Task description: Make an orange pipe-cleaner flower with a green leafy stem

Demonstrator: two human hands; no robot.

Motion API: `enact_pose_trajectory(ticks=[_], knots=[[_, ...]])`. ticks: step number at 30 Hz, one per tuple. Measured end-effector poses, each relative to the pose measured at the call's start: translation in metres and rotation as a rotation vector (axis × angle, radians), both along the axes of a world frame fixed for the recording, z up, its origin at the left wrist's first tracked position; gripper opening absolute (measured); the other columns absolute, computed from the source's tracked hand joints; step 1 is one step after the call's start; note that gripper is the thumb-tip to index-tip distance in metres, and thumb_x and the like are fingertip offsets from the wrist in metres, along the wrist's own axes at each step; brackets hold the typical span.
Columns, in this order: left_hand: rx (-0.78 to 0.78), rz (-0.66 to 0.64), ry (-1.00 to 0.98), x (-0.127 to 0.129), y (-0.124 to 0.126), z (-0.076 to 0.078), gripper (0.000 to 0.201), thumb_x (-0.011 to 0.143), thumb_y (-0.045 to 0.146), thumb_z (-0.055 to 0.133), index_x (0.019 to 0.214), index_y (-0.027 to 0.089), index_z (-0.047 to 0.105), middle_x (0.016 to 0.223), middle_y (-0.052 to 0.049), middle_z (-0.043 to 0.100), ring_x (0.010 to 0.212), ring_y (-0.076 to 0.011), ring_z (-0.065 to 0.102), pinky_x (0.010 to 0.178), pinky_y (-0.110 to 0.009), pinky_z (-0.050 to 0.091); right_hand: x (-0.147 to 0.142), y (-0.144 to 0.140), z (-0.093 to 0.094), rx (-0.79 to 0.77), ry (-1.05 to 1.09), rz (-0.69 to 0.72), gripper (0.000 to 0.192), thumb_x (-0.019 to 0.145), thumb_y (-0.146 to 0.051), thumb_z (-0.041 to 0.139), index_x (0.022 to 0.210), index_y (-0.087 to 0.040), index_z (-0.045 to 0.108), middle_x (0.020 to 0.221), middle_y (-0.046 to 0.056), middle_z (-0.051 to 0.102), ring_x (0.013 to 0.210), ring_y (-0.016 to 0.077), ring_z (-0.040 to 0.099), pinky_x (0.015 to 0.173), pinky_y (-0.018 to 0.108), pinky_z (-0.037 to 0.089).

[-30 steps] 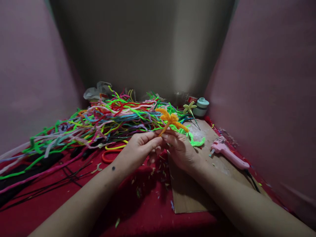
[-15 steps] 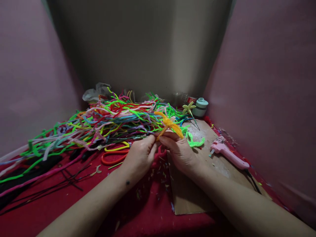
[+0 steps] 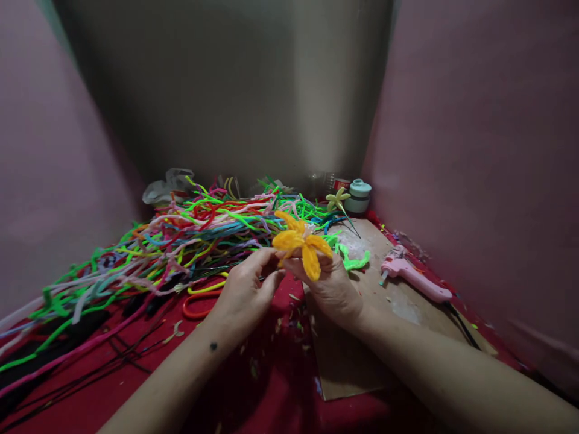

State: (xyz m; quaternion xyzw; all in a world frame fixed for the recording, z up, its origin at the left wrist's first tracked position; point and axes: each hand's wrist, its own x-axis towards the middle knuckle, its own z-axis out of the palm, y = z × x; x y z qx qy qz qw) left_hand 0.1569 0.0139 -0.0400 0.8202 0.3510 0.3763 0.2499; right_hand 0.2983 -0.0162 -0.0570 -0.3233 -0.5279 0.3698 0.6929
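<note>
Fingers of the right hand [image 3: 337, 295] pinch the orange flower [image 3: 294, 240] from below and behind; exact contact hidden by petals. Left hand [image 3: 246, 289]: thumb and index bent toward the flower's lower left side; cannot tell whether they grip it.

Edges and room: flower held above the surface, between the two hands. Left edge of the cardboard [image 3: 350, 355] runs under the right hand; red cloth [image 3: 90, 386], scattered with scraps, extends below and between the forearms. Pile of pipe cleaners [image 3: 217, 217] lies just beyond the left hand and spreads left. Pink glue gun [image 3: 416, 277] lies on the cardboard, well apart from the right hand. Pink walls stand left and right, grey wall [image 3: 203, 90] behind.

Flower: fuzzy, bright orange, petals splayed, at least four visible, face tilted toward the camera; one petal hangs over the right thumb.
</note>
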Motion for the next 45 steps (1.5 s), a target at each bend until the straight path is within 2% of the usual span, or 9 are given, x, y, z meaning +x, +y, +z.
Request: enact_pose_trajectory(ticks=[4, 6, 10, 14, 21, 29, 33, 36, 45], knots=[[0.027, 0.137, -0.131, -0.003, 0.002, 0.007, 0.018, 0.074, 0.018, 0.053, 0.09, 0.017, 0.062, 0.09, -0.005, 0.061, 0.085, -0.0183, 0.058, 0.079, -0.031, 0.045, 0.002, 0.001, 0.001, 0.056, -0.069, -0.153, 0.011, 0.075, -0.027, 0.061, 0.082, -0.023, 0.055, 0.078, 0.0, 0.057, 0.069, 0.0143, 0.053, 0.067, 0.03, 0.047], [-0.119, 0.11, -0.284, -0.005, -0.003, 0.014, 0.018, 0.076, 0.021, 0.055, 0.092, 0.017, 0.061, 0.087, -0.003, 0.061, 0.079, -0.016, 0.058, 0.075, -0.028, 0.047, 0.003, 0.001, 0.001, 0.056, -0.09, -0.186, 0.012, 0.075, -0.024, 0.06, 0.083, -0.023, 0.052, 0.077, -0.001, 0.054, 0.067, 0.0138, 0.05, 0.064, 0.029, 0.046], [-0.56, -0.083, -0.588, -0.007, -0.016, 0.029, 0.024, 0.076, 0.039, 0.061, 0.08, 0.016, 0.059, 0.06, 0.002, 0.055, 0.05, -0.0085, 0.047, 0.047, -0.02, 0.039, 0.003, 0.001, -0.001, 0.076, -0.16, -0.224, 0.017, 0.073, -0.015, 0.059, 0.085, -0.022, 0.051, 0.08, -0.001, 0.053, 0.07, 0.0127, 0.049, 0.065, 0.027, 0.043], [-0.76, -0.185, -0.669, -0.007, -0.022, 0.036, 0.047, 0.067, 0.06, 0.063, 0.068, 0.014, 0.06, 0.049, 0.001, 0.051, 0.04, -0.0064, 0.041, 0.039, -0.018, 0.032, 0.004, 0.001, -0.001, 0.125, -0.263, -0.271, 0.013, 0.075, -0.016, 0.057, 0.082, -0.022, 0.049, 0.079, -0.002, 0.05, 0.068, 0.0117, 0.048, 0.066, 0.026, 0.043], [-0.826, -0.307, -0.673, -0.007, -0.021, 0.03, 0.03, 0.076, 0.038, 0.065, 0.063, 0.012, 0.058, 0.048, 0.004, 0.042, 0.038, -0.0021, 0.035, 0.037, -0.014, 0.025, 0.002, 0.0, -0.003, 0.132, -0.29, -0.221, 0.012, 0.076, -0.02, 0.059, 0.086, -0.022, 0.052, 0.091, 0.002, 0.053, 0.083, 0.0156, 0.053, 0.08, 0.031, 0.044], [-1.012, -0.382, -0.73, -0.003, -0.016, 0.025, 0.027, 0.074, 0.035, 0.068, 0.065, 0.012, 0.056, 0.047, 0.006, 0.041, 0.033, -0.0002, 0.029, 0.036, -0.014, 0.023, -0.001, -0.001, -0.006, 0.045, -0.15, -0.126, 0.018, 0.074, -0.025, 0.063, 0.088, -0.022, 0.053, 0.085, 0.001, 0.055, 0.073, 0.0151, 0.052, 0.068, 0.03, 0.046], [-1.0, -0.334, -0.764, -0.005, -0.017, 0.027, 0.041, 0.064, 0.051, 0.072, 0.063, 0.013, 0.056, 0.048, 0.005, 0.044, 0.036, -0.003, 0.035, 0.037, -0.016, 0.027, 0.0, 0.0, -0.007, 0.075, -0.192, -0.153, 0.005, 0.077, -0.022, 0.06, 0.078, -0.021, 0.055, 0.089, 0.002, 0.053, 0.079, 0.0151, 0.052, 0.074, 0.031, 0.045], [-0.978, -0.362, -0.65, -0.006, -0.019, 0.027, 0.048, 0.058, 0.057, 0.073, 0.064, 0.012, 0.057, 0.049, 0.002, 0.048, 0.038, -0.0053, 0.04, 0.038, -0.018, 0.028, 0.001, 0.001, -0.006, 0.073, -0.197, -0.182, 0.007, 0.077, -0.022, 0.06, 0.077, -0.021, 0.053, 0.087, 0.001, 0.051, 0.075, 0.0139, 0.051, 0.07, 0.029, 0.045], [-0.853, -0.308, -0.527, 0.008, -0.025, 0.018, 0.014, 0.067, 0.023, 0.072, 0.076, 0.014, 0.067, 0.048, 0.007, 0.042, 0.041, -0.002, 0.027, 0.04, -0.017, 0.021, 0.002, 0.002, -0.007, 0.066, -0.196, -0.226, 0.02, 0.073, -0.026, 0.066, 0.083, -0.022, 0.05, 0.082, 0.0, 0.048, 0.069, 0.013, 0.049, 0.066, 0.028, 0.043]])
